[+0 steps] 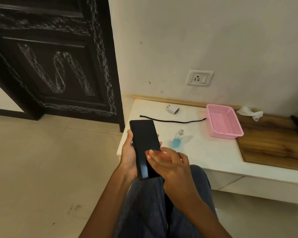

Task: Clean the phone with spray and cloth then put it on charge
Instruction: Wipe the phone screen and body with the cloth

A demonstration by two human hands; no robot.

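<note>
My left hand grips a black phone, screen up and dark, above the left end of a low white ledge. My right hand hovers over the phone's lower end, fingers spread and blurred, holding nothing. A small clear spray bottle with blue liquid stands on the ledge just right of the phone. Behind it lie a black charging cable and a white plug adapter. A crumpled white cloth rests at the back right. A wall socket sits above the ledge.
An empty pink plastic basket sits on the ledge beside a wooden panel. A dark carved door stands to the left. Tiled floor lies below. My knees in blue jeans are under the hands.
</note>
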